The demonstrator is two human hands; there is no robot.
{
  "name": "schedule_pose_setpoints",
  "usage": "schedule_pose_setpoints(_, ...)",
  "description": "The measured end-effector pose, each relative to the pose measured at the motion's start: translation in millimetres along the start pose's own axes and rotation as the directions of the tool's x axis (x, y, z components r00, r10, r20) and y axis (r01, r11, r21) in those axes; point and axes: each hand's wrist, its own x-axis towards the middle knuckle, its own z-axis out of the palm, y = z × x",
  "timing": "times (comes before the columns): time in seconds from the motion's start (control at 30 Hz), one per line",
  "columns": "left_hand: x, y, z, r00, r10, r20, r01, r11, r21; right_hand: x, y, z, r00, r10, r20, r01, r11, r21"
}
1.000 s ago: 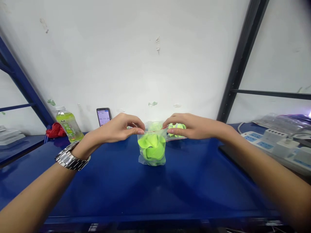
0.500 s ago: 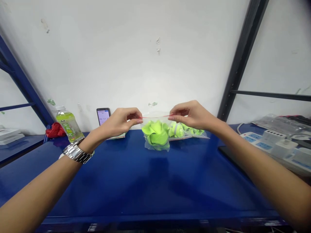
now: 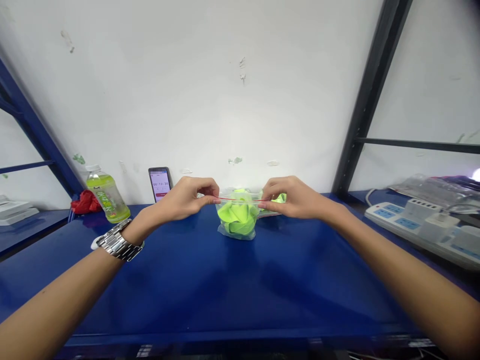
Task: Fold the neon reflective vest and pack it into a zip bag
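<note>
A clear plastic bag (image 3: pixel 237 233) with a red line along its top hangs upright between my hands, low over the blue table (image 3: pixel 225 290). Bright green folded cloth (image 3: pixel 237 218) fills it. My left hand (image 3: pixel 191 198) pinches the bag's top left corner, and a metal watch (image 3: pixel 119 242) circles that wrist. At the top right corner, my right hand (image 3: pixel 287 197) has its fingers closed on the bag's edge. Behind my right hand, part of another bag with green contents (image 3: pixel 279 199) shows; the rest is hidden.
On the left stand a drink bottle (image 3: pixel 108 195) and a phone (image 3: pixel 160 184) leaning on the wall, with a red crumpled item (image 3: pixel 86 202) beside the bottle. Power strips (image 3: pixel 408 216) and plastic packaging (image 3: pixel 431 192) lie at the right. Blue and black posts flank the table.
Both my hands have moved down with the bag's top edge, which now looks straighter. My right hand and forearm cover more of the bag behind.
</note>
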Motion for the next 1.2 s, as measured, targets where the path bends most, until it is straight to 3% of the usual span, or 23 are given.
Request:
schedule_pose_setpoints(0.2, -7.7, -4.6, 7.4, 0.997, -0.006, -0.072, 0.008, 1.0, 0.021, -5.7, 2.4, 10.5, 0.989, 0.04, -0.145, -0.019, 0.99, 0.143)
schedule_pose_setpoints(0.37, -8.5, -7.6, 13.9, 0.99, -0.03, -0.136, 0.029, 1.0, -0.009, -7.5, 3.6, 19.4, 0.937, 0.149, -0.315, -0.055, 0.956, 0.288)
schedule_pose_setpoints(0.47, -7.7, -8.5, 15.3, 0.99, -0.029, -0.139, 0.035, 0.998, 0.045, -7.0, 5.3, 21.6, 0.915, 0.211, -0.345, -0.122, 0.957, 0.262)
schedule_pose_setpoints(0.63, -6.7, -10.0, 17.5, 0.987, 0.006, -0.162, 0.013, 0.993, 0.118, -4.5, 6.1, 20.3, 0.931, 0.258, -0.257, -0.233, 0.965, 0.123)
schedule_pose_setpoints(0.83, -8.6, -6.6, 16.6, 0.99, 0.009, -0.138, 0.004, 0.995, 0.099, -4.7, 4.9, 15.7, 0.946, 0.291, -0.141, -0.267, 0.95, 0.164)
schedule_pose_setpoints(1.03, -11.3, -3.8, 20.8, 0.973, 0.027, -0.227, -0.016, 0.999, 0.049, -7.3, 4.7, 14.1, 0.953, 0.24, -0.183, -0.236, 0.971, 0.044)
schedule_pose_setpoints(1.2, -11.8, -1.5, 20.4, 0.975, 0.03, -0.221, -0.013, 0.997, 0.075, -6.0, 4.4, 18.2, 0.946, 0.253, -0.204, -0.236, 0.966, 0.104)
